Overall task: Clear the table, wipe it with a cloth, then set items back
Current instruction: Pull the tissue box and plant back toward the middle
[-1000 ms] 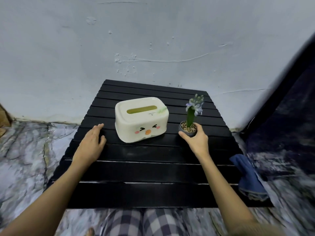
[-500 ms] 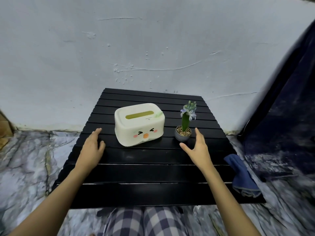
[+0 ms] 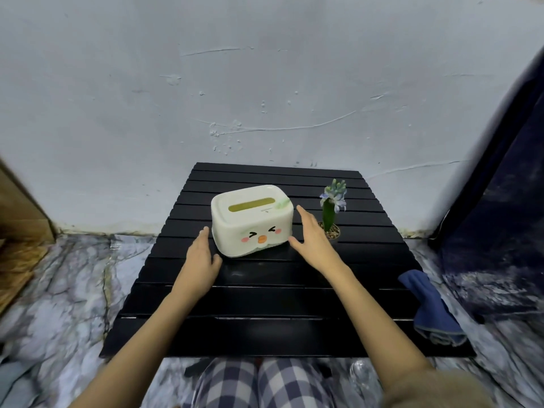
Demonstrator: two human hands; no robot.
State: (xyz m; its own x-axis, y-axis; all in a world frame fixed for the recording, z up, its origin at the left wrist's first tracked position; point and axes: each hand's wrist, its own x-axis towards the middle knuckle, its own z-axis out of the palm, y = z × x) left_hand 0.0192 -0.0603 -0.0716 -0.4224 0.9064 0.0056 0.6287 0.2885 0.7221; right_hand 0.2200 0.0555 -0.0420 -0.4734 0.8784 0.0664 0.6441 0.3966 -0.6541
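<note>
A cream tissue box point(image 3: 251, 219) with a chick face stands near the middle of the black slatted table point(image 3: 265, 295). My left hand point(image 3: 201, 256) lies open at the box's left front corner, fingertips close to its side. My right hand point(image 3: 313, 241) is open just right of the box, fingers spread, not clearly touching it. A small potted plant point(image 3: 332, 212) with a pale blue flower stands behind my right hand. A folded blue cloth point(image 3: 431, 309) lies on the table's right edge.
A pale plastered wall point(image 3: 265, 98) rises right behind the table. Marbled floor point(image 3: 67, 290) surrounds it. A wooden piece point(image 3: 17, 219) stands at the far left, dark fabric point(image 3: 500, 201) hangs at the right. My checked trousers point(image 3: 256, 384) are under the near edge.
My right hand let go of the potted plant and moved left to the tissue box's right side. My left hand slid right toward the box's left side.
</note>
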